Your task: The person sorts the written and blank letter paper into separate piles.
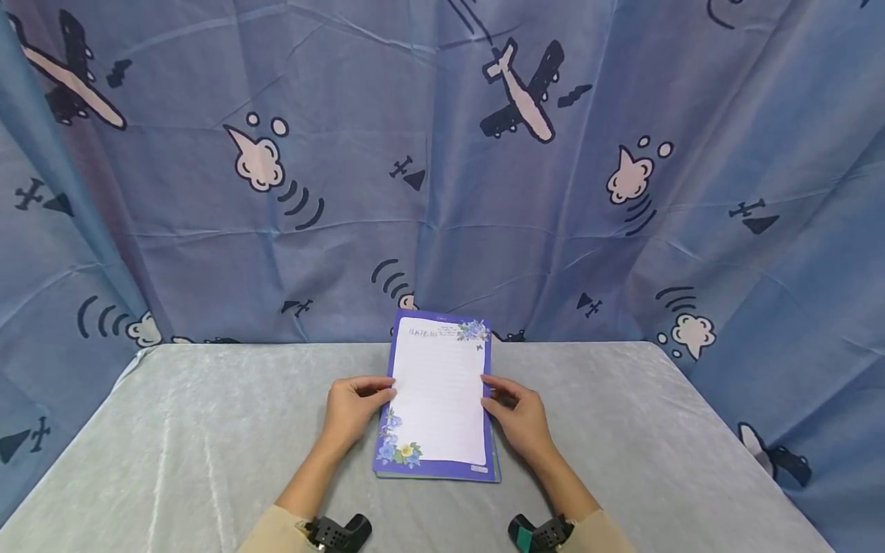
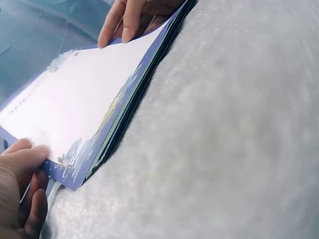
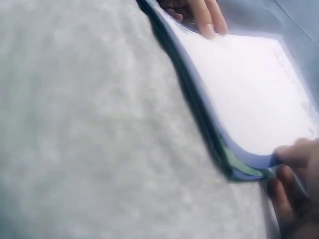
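Note:
A stack of letter paper point(image 1: 439, 392) is held upright-lengthwise between both hands, over the near-middle of the table. Its top sheet is white with a purple border, blue flowers at two corners and small print at the top. Green and dark edges of more sheets show below it in the left wrist view. My left hand point(image 1: 349, 407) pinches the left edge, thumb on the front face and fingers partly hidden behind. On the opposite edge, my right hand point(image 1: 518, 415) pinches the stack likewise. The right wrist view shows the sheets' corners point(image 3: 244, 172) slightly fanned.
A pale grey plush cloth covers the table point(image 1: 228, 430). Behind it and at both sides hangs a blue curtain point(image 1: 359, 115) printed with airplanes and clouds. A black strapped device point(image 1: 339, 534) sits on the left wrist, and another black device point(image 1: 542, 534) on the right.

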Available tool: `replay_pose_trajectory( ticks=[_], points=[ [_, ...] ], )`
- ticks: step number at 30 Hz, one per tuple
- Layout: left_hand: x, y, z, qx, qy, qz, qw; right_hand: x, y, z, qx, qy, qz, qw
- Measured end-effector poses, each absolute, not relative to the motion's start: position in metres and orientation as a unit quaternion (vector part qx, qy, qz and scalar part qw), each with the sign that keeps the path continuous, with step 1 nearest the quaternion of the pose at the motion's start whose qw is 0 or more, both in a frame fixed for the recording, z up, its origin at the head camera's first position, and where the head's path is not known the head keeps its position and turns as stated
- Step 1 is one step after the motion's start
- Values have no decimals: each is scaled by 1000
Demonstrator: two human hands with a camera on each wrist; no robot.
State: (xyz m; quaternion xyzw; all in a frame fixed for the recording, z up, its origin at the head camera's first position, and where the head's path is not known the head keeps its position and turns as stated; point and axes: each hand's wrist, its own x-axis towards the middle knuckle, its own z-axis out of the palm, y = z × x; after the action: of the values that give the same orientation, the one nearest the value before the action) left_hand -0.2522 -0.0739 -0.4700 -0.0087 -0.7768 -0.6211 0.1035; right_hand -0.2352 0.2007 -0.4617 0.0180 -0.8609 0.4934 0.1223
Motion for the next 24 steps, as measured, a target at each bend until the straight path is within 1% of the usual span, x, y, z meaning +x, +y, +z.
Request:
replay_pose_trajectory(
  ticks=[5,11,17,24],
  points=[
    [-253,-77,-470,-17,-770,-631,93,-236,205,-460,45,-838,534,103],
    [-252,-83,-470,-41,-762,-643,61,-234,209,-461,49,-806,586,68],
    [-251,-84,-470,-64,-776,-627,23,-234,214,-462,51,-801,595,30],
    [-252,-83,-469,-66,-769,-635,24,-235,218,-458,58,-796,602,21]
  ],
)
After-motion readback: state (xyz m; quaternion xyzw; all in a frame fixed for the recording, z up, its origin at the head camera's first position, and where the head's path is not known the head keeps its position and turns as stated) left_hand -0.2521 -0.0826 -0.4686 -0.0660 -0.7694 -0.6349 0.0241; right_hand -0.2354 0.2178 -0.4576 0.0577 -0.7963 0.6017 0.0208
